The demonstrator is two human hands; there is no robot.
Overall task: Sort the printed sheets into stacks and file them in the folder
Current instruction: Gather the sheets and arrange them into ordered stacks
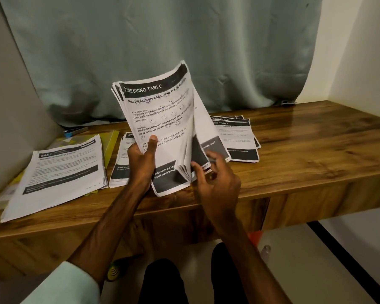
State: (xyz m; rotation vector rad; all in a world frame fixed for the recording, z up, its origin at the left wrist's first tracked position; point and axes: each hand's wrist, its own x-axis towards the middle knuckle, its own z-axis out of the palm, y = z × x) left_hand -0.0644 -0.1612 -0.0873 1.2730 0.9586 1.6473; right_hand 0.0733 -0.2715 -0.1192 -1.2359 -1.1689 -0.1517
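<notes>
My left hand (142, 160) grips a thick bundle of printed sheets (160, 119) upright above the desk, thumb on the front page headed "DRESSING TABLE". My right hand (215, 181) pinches the lower right corners of the bundle and fans the pages apart. Three sorted stacks lie on the desk: a big one at the left (59, 172), one behind my left hand (121, 163), and one at the right (239, 137). A yellow folder (111, 143) lies under the left stack, mostly covered.
The wooden desk (305, 150) runs wall to wall with a grey curtain (162, 40) behind it. A small blue item (72, 131) lies at the back left. My knees (162, 281) are below the desk's front edge.
</notes>
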